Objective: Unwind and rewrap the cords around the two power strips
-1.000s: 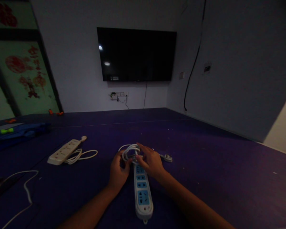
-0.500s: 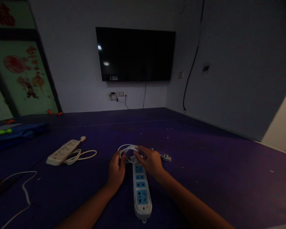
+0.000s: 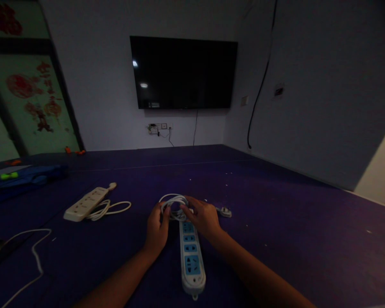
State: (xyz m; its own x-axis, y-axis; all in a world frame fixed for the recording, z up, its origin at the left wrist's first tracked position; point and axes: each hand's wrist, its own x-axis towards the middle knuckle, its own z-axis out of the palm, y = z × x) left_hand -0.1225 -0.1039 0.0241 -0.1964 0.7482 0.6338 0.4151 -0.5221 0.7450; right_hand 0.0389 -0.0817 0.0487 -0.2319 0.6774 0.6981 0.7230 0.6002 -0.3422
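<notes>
A white power strip with blue sockets (image 3: 191, 258) lies lengthwise on the dark purple surface (image 3: 276, 239) in front of me. Its white cord (image 3: 172, 202) is coiled in loops at the strip's far end, and the plug (image 3: 225, 211) lies just right of the coil. My left hand (image 3: 157, 231) is closed on the left side of the coil. My right hand (image 3: 202, 218) has its fingers curled over the coil's right side, holding the loops.
A second, cream power strip (image 3: 83, 204) with a loose cord (image 3: 111, 208) lies to the left. Another white cable (image 3: 35, 252) trails at the near left. Blue objects (image 3: 22, 176) sit at the far left. A dark television (image 3: 183, 72) hangs on the wall.
Both hands have shifted slightly on the coil, the left one closing in on its left side. The strip and plug stay put.
</notes>
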